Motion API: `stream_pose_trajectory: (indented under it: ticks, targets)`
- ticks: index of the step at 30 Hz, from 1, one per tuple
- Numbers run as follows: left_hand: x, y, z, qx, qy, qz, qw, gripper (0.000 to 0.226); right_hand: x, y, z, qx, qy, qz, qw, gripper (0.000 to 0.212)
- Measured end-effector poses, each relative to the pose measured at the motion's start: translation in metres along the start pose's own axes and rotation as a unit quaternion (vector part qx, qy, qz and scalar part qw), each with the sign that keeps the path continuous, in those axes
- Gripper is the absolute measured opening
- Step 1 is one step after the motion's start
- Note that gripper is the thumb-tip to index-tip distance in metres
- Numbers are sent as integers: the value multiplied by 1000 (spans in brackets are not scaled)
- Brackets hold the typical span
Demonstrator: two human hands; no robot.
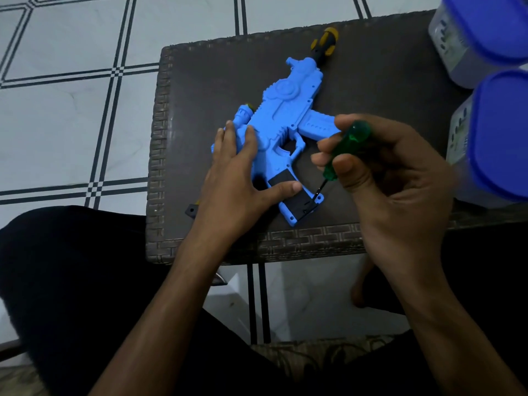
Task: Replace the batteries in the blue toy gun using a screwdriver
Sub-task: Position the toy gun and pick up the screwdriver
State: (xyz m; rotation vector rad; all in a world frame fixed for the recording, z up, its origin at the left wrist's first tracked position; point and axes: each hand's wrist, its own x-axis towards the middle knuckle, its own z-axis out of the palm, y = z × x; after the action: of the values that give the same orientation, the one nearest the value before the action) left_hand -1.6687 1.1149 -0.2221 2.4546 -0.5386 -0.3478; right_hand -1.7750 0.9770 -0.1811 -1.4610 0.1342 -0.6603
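The blue toy gun (pixel 288 115) lies flat on a dark brown wicker-edged table (pixel 200 90), its grip pointing toward me. My left hand (pixel 240 178) presses flat on the gun's rear, thumb resting on the black battery cover (pixel 288 192) in the grip. My right hand (pixel 385 172) holds a green-handled screwdriver (pixel 343 151) tilted down, its thin tip touching the lower corner of the grip beside the cover. A second screwdriver with a yellow and black handle (pixel 324 44) lies at the gun's far end.
Two clear containers with blue lids (pixel 491 30) (pixel 500 132) stand on the table's right side, close to my right hand. A small dark piece (pixel 191 210) lies by my left wrist. White tiled floor surrounds the table; my dark-clothed legs sit below.
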Motion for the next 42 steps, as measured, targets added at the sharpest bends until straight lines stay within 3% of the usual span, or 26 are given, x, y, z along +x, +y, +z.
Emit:
stream_pose_trajectory:
  ticks: [18, 23, 30, 34, 36, 38, 42]
  targets:
    - [1, -1, 0, -1, -3, -2, 1000, 112, 0, 3, 2, -11, -18, 6, 1000, 22]
    - [1, -4, 2, 0, 1, 4, 1000, 112, 3, 3, 0, -30, -84, -23, 996, 38]
    - [2, -4, 1, -19, -1, 14, 1000, 119, 19, -7, 3, -100, -213, -67, 970, 14]
    - [6, -7, 4, -8, 1, 18, 1000, 114, 35, -12, 4, -134, -278, -88, 947, 11]
    - [7, -11, 5, -4, -2, 25, 1000, 113, 37, -12, 1, -112, -318, -70, 939, 20]
    - [9, -14, 6, 0, 6, 44, 999, 111, 34, -10, -2, -66, -318, -37, 945, 31]
    - [4, -8, 4, -23, 3, 23, 999, 121, 21, -7, -7, -51, -279, -38, 958, 21]
